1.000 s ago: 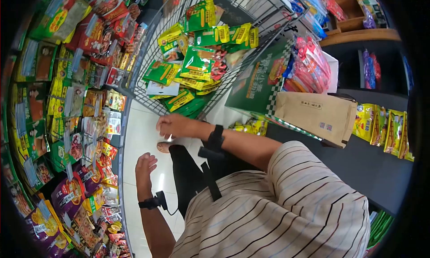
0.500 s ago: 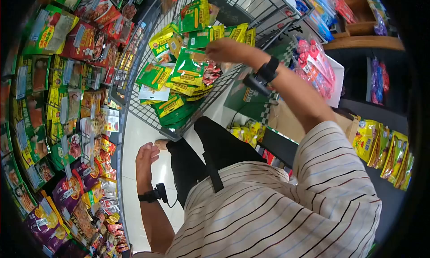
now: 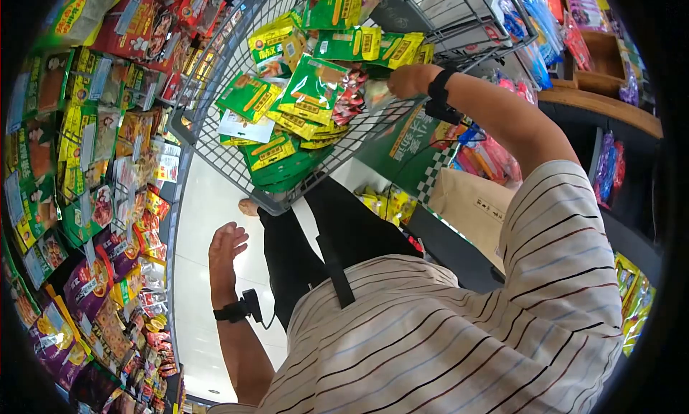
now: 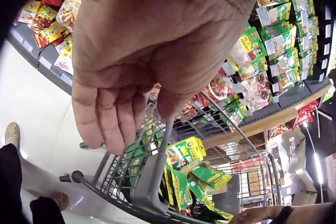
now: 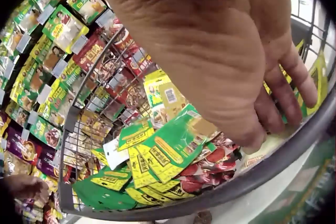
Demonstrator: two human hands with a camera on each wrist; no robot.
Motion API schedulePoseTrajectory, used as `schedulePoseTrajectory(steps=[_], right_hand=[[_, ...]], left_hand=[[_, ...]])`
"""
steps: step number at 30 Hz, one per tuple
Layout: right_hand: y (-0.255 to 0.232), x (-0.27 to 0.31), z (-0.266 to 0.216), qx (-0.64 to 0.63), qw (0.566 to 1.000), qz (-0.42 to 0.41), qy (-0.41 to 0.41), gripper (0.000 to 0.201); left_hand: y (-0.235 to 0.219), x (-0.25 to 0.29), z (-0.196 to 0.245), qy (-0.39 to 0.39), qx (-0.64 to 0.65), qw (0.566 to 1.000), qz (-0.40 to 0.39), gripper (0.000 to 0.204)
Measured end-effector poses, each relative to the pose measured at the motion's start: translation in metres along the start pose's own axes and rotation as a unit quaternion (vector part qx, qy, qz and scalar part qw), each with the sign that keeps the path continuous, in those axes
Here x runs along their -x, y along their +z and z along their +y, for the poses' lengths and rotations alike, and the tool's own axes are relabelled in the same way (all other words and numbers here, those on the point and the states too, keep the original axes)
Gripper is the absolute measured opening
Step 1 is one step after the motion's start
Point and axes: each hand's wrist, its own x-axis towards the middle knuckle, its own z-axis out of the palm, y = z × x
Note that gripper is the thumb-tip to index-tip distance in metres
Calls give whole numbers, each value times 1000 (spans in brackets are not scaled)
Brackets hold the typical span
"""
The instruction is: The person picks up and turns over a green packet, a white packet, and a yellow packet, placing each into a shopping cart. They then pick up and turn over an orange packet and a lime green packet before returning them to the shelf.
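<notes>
In the head view my right hand is over the right side of a wire shopping cart. In the right wrist view its fingers point down inside the cart rim, fairly straight, close over green-and-yellow packets at the cart's side. More green-and-yellow food packets lie heaped in the cart. Red packets and a white card lie among them. My left hand hangs beside my leg with loosely bent fingers, holding nothing; the cart's near corner is beyond it.
Hanging food packets fill the shelf rack on the left. To the right stand a green carton, a brown paper bag and pink packages. Pale tiled floor shows between rack and cart.
My right hand has moved from in front of the cart, over the heap, to the cart's right side. My left hand stays low. The view has shifted slightly.
</notes>
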Motion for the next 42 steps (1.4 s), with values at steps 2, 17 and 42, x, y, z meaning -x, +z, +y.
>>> schedulePoseTrajectory(steps=[2,17,42], right_hand=[[18,-25,15,54,998,-35,-12,28],[28,-46,-1,26,998,-46,27,33],[-156,163,-81,-419,808,396,-120,18]], left_hand=[[-2,-1,0,-7,1,1000,5,49],[-4,-4,-3,-13,2,1000,18,59],[-6,12,13,63,21,998,25,48]])
